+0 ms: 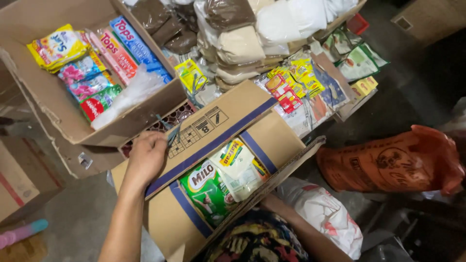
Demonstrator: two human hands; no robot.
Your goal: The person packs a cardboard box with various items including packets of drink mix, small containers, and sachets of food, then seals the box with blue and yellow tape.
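My left hand rests on the top flap of a cardboard box sealed with blue tape. Its fingers are closed on a small dark pair of scissors that points toward the far side of the flap. The box is partly open and shows a green drink-mix pouch and white sachet packs inside. My right forearm runs under the box's near flap. The right hand itself is hidden behind that flap.
A larger open carton at the left holds colourful detergent and soap packs. Bags of brown and white powder and hanging sachet strips lie beyond. An orange sack and a white plastic bag lie at the right.
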